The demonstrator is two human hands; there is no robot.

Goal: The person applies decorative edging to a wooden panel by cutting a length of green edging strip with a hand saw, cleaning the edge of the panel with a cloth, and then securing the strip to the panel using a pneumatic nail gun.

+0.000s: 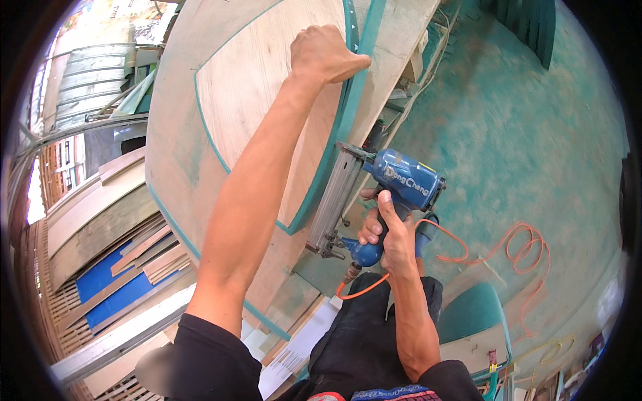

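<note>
My right hand (389,229) is wrapped round the dark grip of a blue pneumatic nail gun (404,179). Its long grey magazine (338,194) lies alongside a teal-edged wooden panel (247,87), and an orange air hose (364,288) joins the gun's lower end. Farther away, my left hand (328,55) is closed at the panel's right side, fingers curled over the wood and thumb across a teal edge strip (364,67). The fingertips of that hand are hidden. The panel rests on a larger pale board (175,113) with teal edging.
Orange hose coils (525,244) lie on the green-stained floor (528,134) at right. A teal chair (476,314) stands near my right forearm. Stacked boards (100,227) fill the left side. Under the worktop edge are a shelf and odd items (408,93).
</note>
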